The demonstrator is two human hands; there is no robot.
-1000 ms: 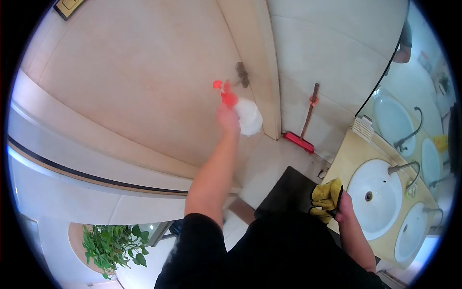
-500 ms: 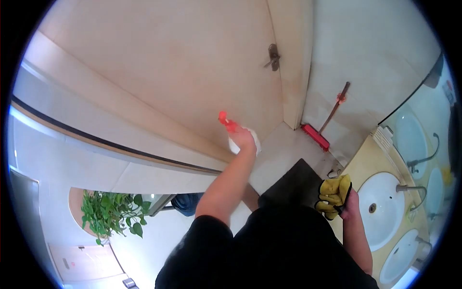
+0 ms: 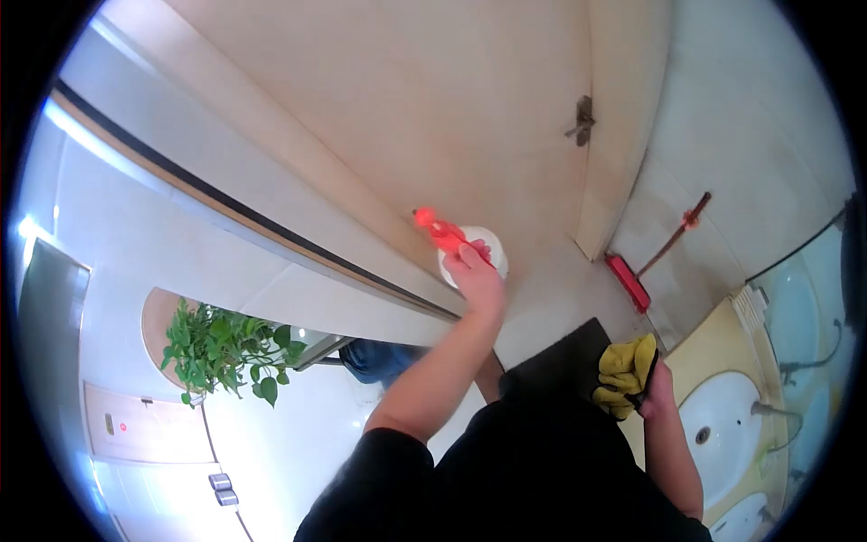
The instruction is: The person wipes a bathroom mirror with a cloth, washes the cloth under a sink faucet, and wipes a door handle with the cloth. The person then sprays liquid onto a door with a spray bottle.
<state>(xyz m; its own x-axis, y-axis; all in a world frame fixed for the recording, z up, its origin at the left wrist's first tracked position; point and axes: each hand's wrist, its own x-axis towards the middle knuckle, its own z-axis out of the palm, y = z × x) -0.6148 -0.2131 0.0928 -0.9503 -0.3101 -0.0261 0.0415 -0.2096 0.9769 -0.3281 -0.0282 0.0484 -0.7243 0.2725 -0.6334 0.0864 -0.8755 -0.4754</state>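
Note:
A spray bottle (image 3: 449, 238) with a bright red trigger head and a white body is in my left hand (image 3: 479, 278). My fingers wrap round its neck, and the nozzle points to the left, towards the pale door. At waist height on the other side, my right hand (image 3: 660, 392) grips a bunched pair of yellow work gloves (image 3: 623, 369) with black edging. Part of that hand is hidden behind the gloves.
A beige door (image 3: 433, 117) with a metal handle (image 3: 583, 121) stands ahead. A red-headed floor brush (image 3: 629, 283) leans at the wall. White basins (image 3: 722, 415) line the counter on the right. A dark mat (image 3: 560, 361) lies below; a leafy plant (image 3: 221, 348) is at left.
My view has turned, so the door handle, brush and basins sit further right. The spray bottle has tilted and shows more of its trigger head. Both hands keep their hold.

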